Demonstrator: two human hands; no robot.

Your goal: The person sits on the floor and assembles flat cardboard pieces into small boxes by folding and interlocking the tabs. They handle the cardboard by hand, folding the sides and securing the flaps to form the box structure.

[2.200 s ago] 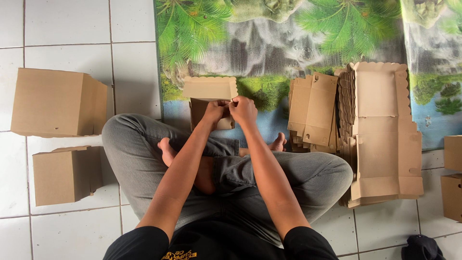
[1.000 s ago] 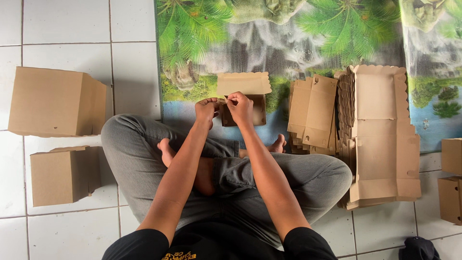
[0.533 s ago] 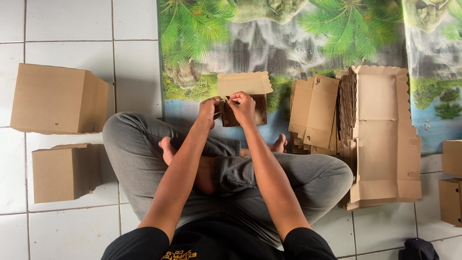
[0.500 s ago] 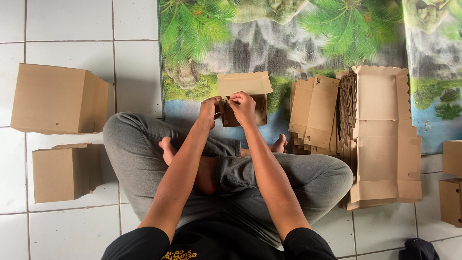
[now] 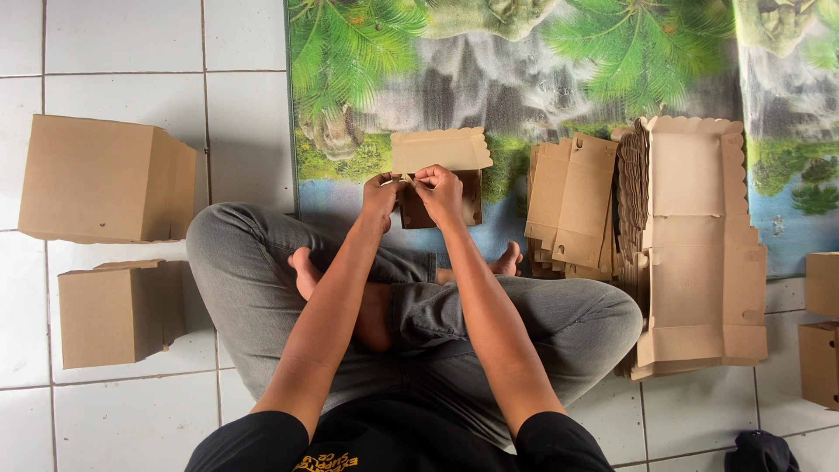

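Note:
I sit cross-legged on the floor and hold a small brown cardboard box (image 5: 441,170) in front of my knees, its scalloped lid flap standing open toward the far side. My left hand (image 5: 380,199) grips the box's near left edge. My right hand (image 5: 441,194) pinches the near rim at the middle, fingers touching those of the left hand. The inside of the box shows dark below the flap.
A stack of flat, unfolded box blanks (image 5: 699,245) lies to my right, with folded flat pieces (image 5: 572,201) beside it. Two assembled boxes (image 5: 105,179) (image 5: 118,310) stand on the white tiles at my left. More boxes (image 5: 821,332) sit at the right edge. A printed jungle mat (image 5: 524,70) covers the floor ahead.
The box was turned so its scalloped flap now stands open at the far side. Both hands shifted slightly right and closed together on the near rim.

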